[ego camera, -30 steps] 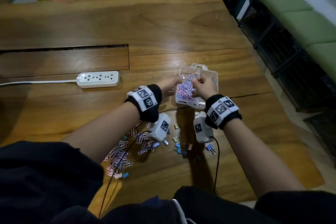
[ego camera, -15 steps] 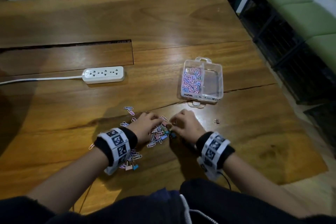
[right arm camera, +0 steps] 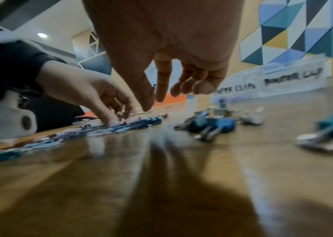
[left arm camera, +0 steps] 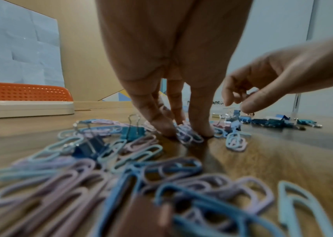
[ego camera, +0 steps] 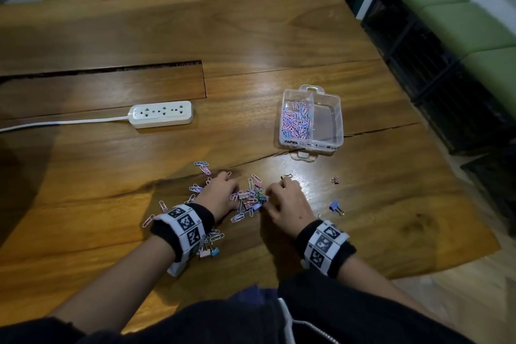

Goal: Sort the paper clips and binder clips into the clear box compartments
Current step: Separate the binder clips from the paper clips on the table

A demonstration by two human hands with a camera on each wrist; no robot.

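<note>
Back from the clear box (ego camera: 327,123), our hands work the pile (ego camera: 250,198) on its near side, left hand (ego camera: 220,195) pressing fingertips (left arm camera: 201,126) onto paper clips (left arm camera: 186,136), right hand (ego camera: 287,204) loose and empty; tangled binder clips (left arm camera: 89,150) could ride along into the wrong compartment.

1. Head view: from high above the wooden table (ego camera: 251,36), facing forward and steeply down; widest, taking in the clear box (ego camera: 307,144) and the clip pile (ego camera: 248,198).
2. Left wrist view: near the tabletop, looking along the left hand (left arm camera: 167,56) to its fingertips (left arm camera: 201,126).
3. Right wrist view: equally low, looking along the right hand (right arm camera: 167,40) toward the box.
4. Shared: all three show both hands and the pile.
</note>
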